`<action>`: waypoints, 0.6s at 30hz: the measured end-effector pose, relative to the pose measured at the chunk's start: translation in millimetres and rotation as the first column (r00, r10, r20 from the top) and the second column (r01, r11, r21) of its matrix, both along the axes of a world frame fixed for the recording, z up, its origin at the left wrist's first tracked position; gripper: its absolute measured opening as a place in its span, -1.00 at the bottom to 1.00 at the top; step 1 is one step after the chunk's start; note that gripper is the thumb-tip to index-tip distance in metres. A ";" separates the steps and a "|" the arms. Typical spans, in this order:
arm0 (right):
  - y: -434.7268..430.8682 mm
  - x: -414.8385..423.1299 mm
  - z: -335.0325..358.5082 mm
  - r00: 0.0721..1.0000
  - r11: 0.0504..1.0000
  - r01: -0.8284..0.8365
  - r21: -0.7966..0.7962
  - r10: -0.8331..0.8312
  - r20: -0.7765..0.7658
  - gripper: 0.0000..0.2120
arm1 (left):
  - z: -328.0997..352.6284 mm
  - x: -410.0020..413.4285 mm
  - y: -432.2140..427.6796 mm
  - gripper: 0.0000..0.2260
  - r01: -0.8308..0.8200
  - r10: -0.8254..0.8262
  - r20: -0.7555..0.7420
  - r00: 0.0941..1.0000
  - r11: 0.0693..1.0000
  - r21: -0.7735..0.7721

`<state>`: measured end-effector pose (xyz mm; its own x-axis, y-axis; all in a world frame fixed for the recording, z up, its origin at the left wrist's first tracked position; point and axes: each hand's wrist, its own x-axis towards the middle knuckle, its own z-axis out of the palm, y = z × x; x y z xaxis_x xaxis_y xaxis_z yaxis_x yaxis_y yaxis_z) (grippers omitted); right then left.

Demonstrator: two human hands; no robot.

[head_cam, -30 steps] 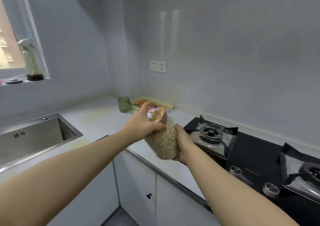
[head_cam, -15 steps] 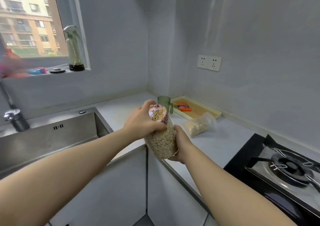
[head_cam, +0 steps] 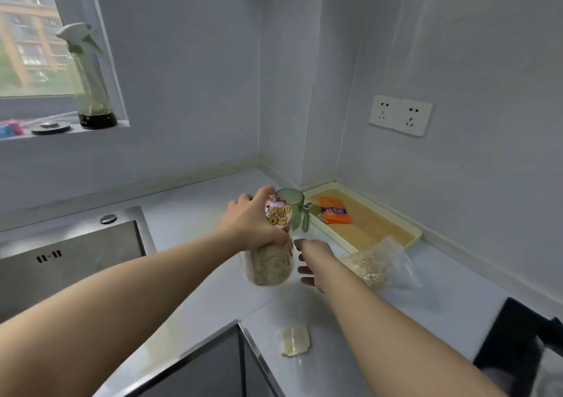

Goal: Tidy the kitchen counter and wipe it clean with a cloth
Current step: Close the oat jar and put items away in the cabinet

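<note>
My left hand grips the top of a clear jar of oats with a pink printed lid, held over the grey counter near the corner. My right hand is just right of the jar with its fingers spread and relaxed, apart from the jar's lower side. A clear bag of oats lies on the counter to the right of that hand. No cloth shows in the view.
A green cup stands behind the jar beside a cream tray holding an orange packet. A small pale wrapper lies near the counter's front edge. Steel sink at left, black hob at right, spray bottle on the windowsill.
The jar has moved forward over the counter corner. My right hand has let go of the jar's bottom and opened beside it. The view has turned left and down.
</note>
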<state>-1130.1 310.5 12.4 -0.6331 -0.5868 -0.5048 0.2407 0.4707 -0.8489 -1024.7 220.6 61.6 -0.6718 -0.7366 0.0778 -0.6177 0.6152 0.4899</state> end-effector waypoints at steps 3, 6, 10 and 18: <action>-13.6 -12.7 -8.4 1.000 0.999 -0.012 0.031 0.012 -0.005 -0.67 | -13.2 -17.9 -19.3 -0.21 0.004 -0.002 0.070 0.998 1.000 -0.024; -24.7 -24.2 -16.2 1.000 0.999 0.005 0.048 -0.004 -0.002 -0.68 | -23.2 -31.0 -33.6 -0.23 0.017 -0.014 0.114 0.993 1.000 -0.025; -34.1 -38.8 -19.2 0.999 0.997 0.042 0.061 -0.040 -0.025 -0.74 | -32.1 -48.3 -47.9 -0.22 0.048 -0.044 0.152 0.987 0.999 -0.017; -35.2 -58.6 -29.5 0.991 0.989 0.112 0.096 -0.105 -0.078 -0.76 | -43.7 -73.0 -58.1 -0.20 0.138 -0.136 0.212 0.968 0.990 0.007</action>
